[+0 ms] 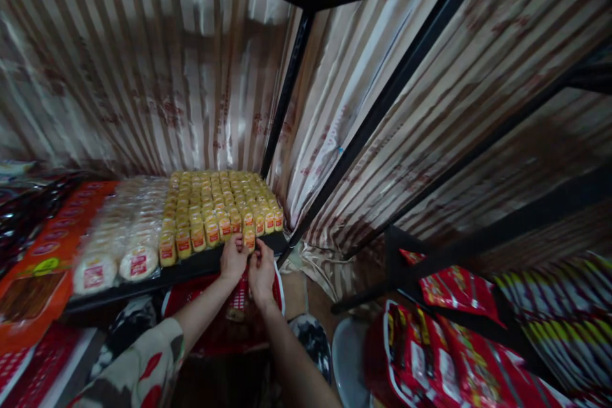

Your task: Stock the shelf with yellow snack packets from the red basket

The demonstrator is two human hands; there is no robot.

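Note:
Several rows of small yellow snack packs (217, 204) with red labels stand on a black shelf (186, 271). Both my hands meet at the shelf's front edge. My left hand (233, 259) and my right hand (261, 271) are closed together on one yellow pack (249, 239) in the front row. The left arm wears a patterned sleeve (143, 363).
Round white wrapped cakes (119, 248) lie left of the yellow packs, with orange packets (43, 261) further left. Red snack bags (430, 350) fill the lower right rack. Black shelf posts (287, 95) cross in front of a striped curtain (143, 64). A red basket (224, 325) sits below the hands.

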